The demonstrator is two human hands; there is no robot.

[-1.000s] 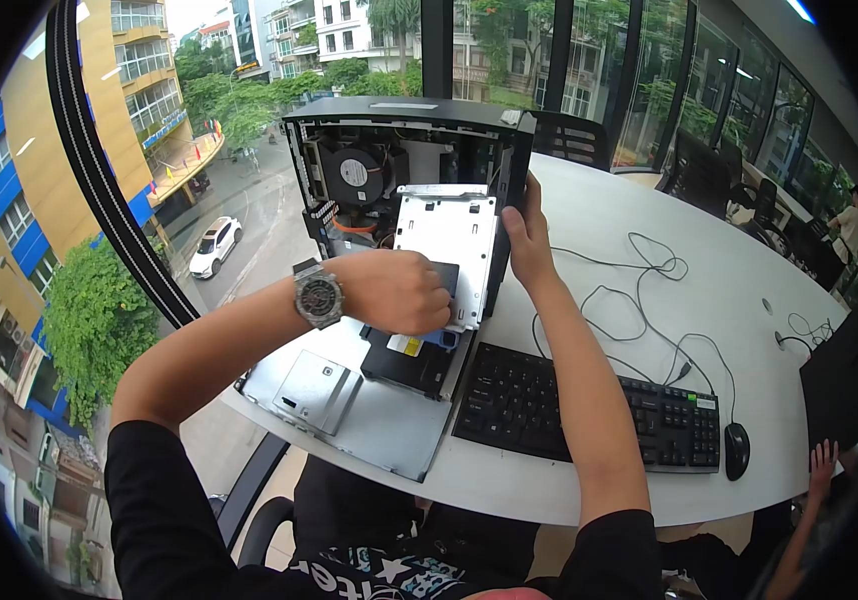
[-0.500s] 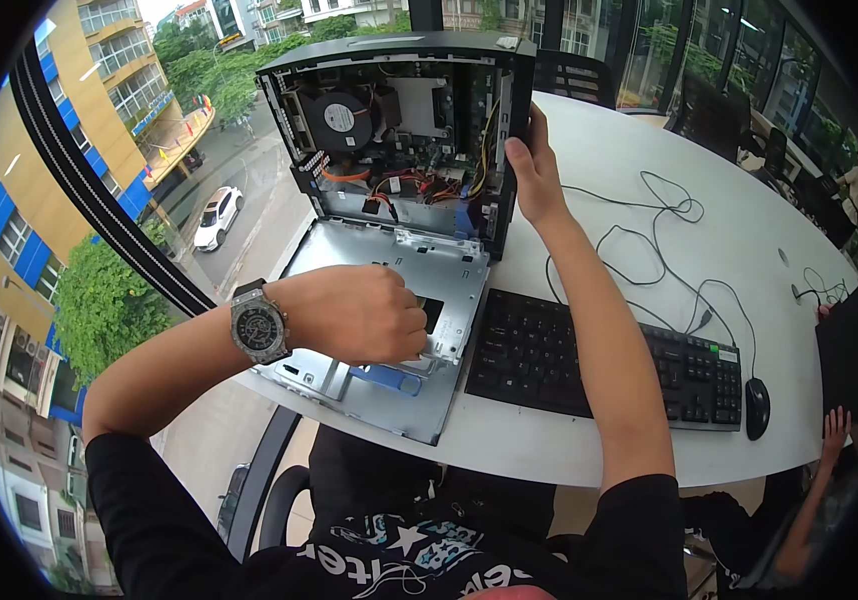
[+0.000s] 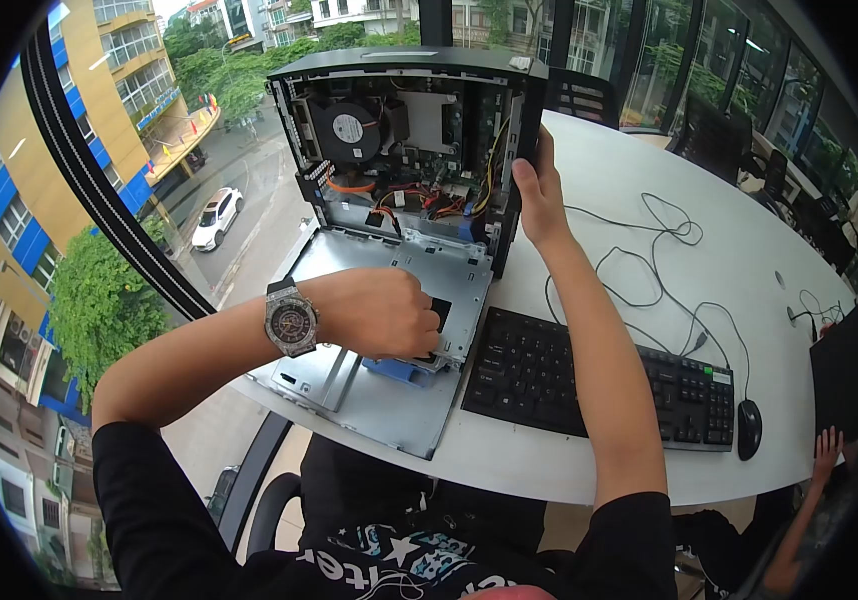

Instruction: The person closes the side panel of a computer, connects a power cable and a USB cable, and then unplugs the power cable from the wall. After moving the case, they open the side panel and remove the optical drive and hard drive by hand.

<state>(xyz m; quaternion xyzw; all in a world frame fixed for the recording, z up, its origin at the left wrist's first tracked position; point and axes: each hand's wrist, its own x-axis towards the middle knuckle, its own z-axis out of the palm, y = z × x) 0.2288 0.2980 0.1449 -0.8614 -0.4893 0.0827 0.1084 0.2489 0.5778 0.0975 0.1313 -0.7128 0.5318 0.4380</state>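
An opened desktop computer case [image 3: 533,100] stands on the table, its fan, boards and coloured cables exposed. My right hand [image 3: 542,200] grips its right edge, thumb in front and the other fingers partly behind. In front of the case lies a flat metal side panel [image 3: 389,425]. My left hand [image 3: 379,315], with a watch [image 3: 292,318] at the wrist, is closed in a fist over a metal drive bracket on that panel. Below its knuckles a blue plastic piece [image 3: 397,372] shows. What the left fingers hold is hidden under the hand.
A black keyboard [image 3: 524,370] lies right of the panel, partly under my right forearm. Farther right are a mouse [image 3: 749,430] and looping cables [image 3: 661,265]. Another person's hand [image 3: 828,452] is at the table's right edge. A window [image 3: 199,270] borders the left side.
The view has shifted slightly. My left wrist has moved a little to the right, and the blue piece sits slightly closer to the case. My right hand keeps its grip.
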